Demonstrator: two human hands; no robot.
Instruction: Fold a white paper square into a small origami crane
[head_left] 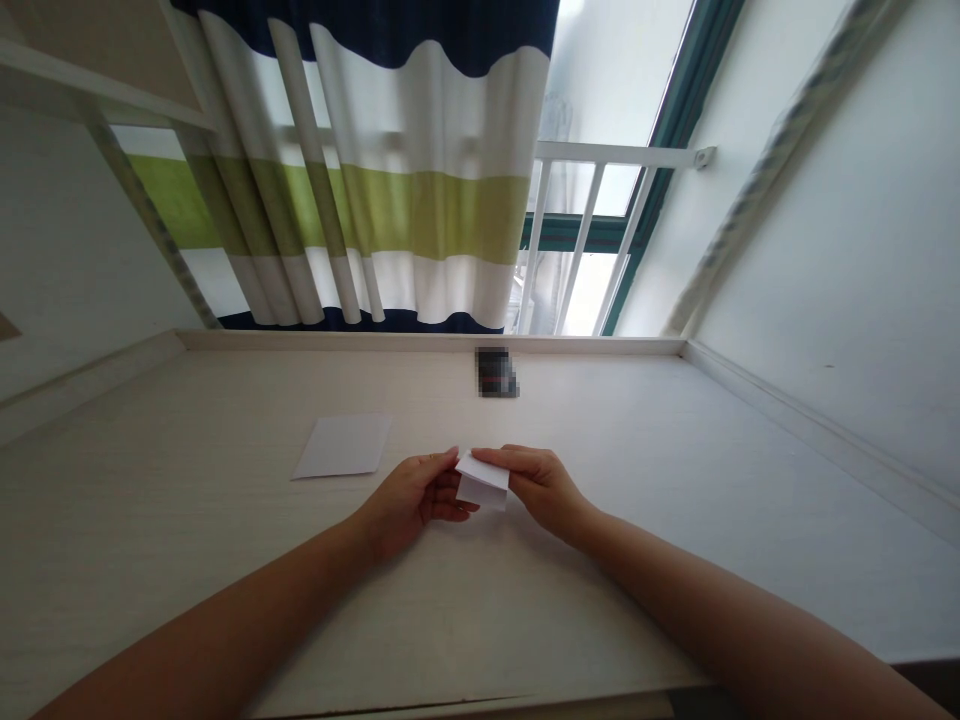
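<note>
A small folded white paper [482, 483] is held just above the pale wooden desk [675, 480] in the middle of the view. My left hand [411, 497] pinches its left edge with thumb and fingertips. My right hand [534, 485] grips its right side, fingers curled over the top. A second sheet of white paper [343, 446] lies flat on the desk, to the left of and beyond my left hand.
A small dark blurred object [496, 372] sits near the desk's back edge. Behind the desk hang a striped curtain [390, 200] and a window with a white railing [600, 200]. A white wall [847, 250] borders the desk on the right.
</note>
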